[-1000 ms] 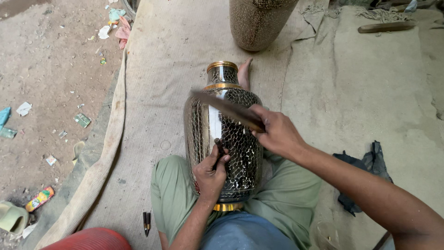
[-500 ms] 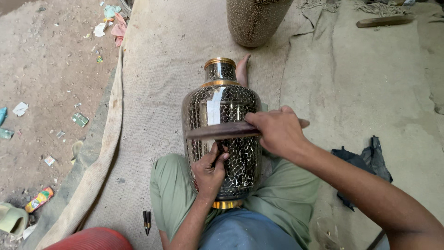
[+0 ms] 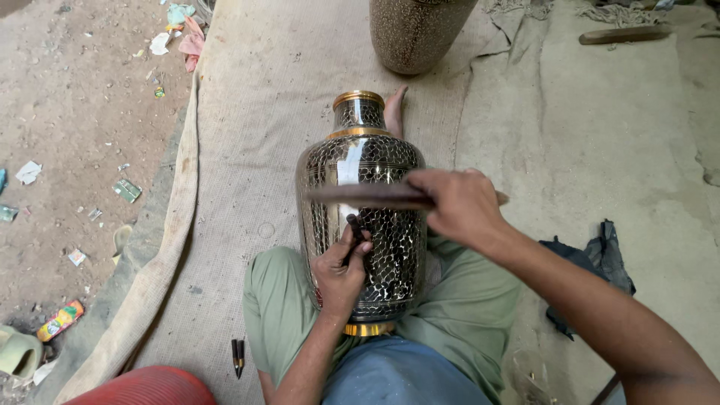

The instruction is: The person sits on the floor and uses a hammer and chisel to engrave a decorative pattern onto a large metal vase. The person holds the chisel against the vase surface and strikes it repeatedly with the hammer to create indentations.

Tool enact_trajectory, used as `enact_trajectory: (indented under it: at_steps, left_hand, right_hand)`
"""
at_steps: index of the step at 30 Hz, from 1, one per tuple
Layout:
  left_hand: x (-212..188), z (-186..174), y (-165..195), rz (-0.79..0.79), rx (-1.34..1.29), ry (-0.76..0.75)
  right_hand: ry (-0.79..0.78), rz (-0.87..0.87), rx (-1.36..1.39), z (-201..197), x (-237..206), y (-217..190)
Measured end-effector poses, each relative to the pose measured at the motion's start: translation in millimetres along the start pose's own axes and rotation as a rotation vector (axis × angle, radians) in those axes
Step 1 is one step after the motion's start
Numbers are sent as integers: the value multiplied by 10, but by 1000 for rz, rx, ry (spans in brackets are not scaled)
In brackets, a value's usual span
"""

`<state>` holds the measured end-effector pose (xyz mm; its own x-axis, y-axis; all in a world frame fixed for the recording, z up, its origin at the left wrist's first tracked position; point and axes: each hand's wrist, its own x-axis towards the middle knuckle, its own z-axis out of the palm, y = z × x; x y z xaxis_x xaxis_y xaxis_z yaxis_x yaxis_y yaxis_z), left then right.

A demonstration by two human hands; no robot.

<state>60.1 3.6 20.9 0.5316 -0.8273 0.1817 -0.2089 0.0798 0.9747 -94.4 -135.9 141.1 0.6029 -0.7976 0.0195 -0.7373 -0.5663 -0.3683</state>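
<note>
- Lying on its side across the person's lap at the centre of the frame, the metal vase (image 3: 360, 202) pointed its gold-rimmed neck toward the top, beside a bare foot (image 3: 394, 109).
- Much of its visible body already carried a fine crackle-like engraved pattern; one plain shiny strip near the shoulder looked unworked, so the engraving seemed well advanced but not finished.
- The left hand (image 3: 341, 266) was clamped around a thin dark chisel (image 3: 354, 229), its tip set against the vase's belly.
- The right hand (image 3: 461, 206) was closed tight on a flat wooden striker (image 3: 367, 195), held level just above the chisel, apparently mid-stroke.
- Two spare punches (image 3: 238, 356) lay on the burlap mat (image 3: 247, 150) at lower left, near the knee.
- A second patterned vessel (image 3: 416, 30) stood at the top centre, and a dark cloth (image 3: 592, 259) lay at right.
- Litter dotted the bare ground at far left.
</note>
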Motion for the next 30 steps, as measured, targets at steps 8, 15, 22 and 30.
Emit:
enact_trajectory:
  at_steps: [8, 15, 22, 30]
  left_hand:
    - [6, 44, 22, 14, -12, 47]
    - [-81, -45, -8, -12, 57, 32]
    - [-199, -45, -78, 8, 4, 20]
    - [-208, 0, -70, 51, 116, 62]
  right_hand:
    - [-105, 52, 192, -18, 96, -103]
    - [-68, -20, -218, -26, -69, 59]
    - [-80, 48, 7, 21, -88, 184]
    - [-81, -100, 99, -69, 11, -48]
